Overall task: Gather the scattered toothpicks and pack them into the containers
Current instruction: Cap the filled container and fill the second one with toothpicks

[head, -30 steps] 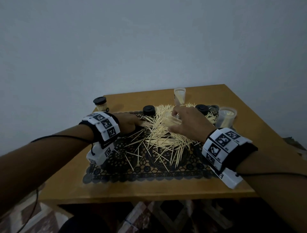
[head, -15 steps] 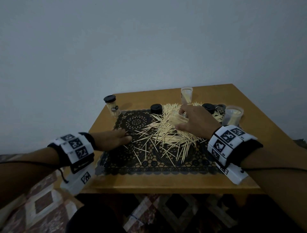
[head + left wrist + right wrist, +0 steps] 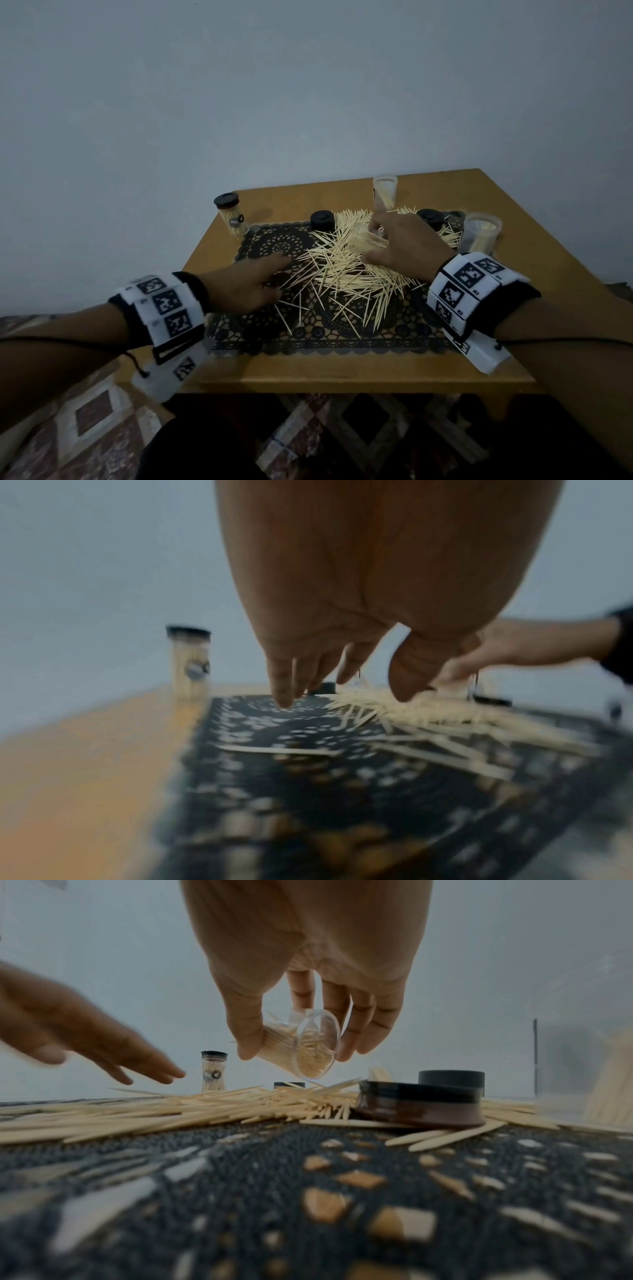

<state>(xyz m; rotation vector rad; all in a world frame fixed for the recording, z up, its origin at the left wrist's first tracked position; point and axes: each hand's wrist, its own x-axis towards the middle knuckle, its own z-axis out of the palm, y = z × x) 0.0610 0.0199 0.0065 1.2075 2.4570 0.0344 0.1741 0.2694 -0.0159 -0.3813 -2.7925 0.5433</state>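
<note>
Right hand (image 3: 308, 969) grips a tilted clear toothpick container (image 3: 301, 1045), plain only from the wrist; left hand (image 3: 246, 284) reaches, fingers (image 3: 282, 680) loosely spread, empty, over scattered toothpicks (image 3: 346, 274).

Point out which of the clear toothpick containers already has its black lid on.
The clear plastic toothpick container standing at the far left corner, off the black lace mat; the other containers are uncapped.

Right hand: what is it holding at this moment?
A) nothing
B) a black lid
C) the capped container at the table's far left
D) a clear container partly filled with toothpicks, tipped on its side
D: the right hand has its thumb and fingers round a clear container with toothpicks inside, tilted above the pile.
</note>
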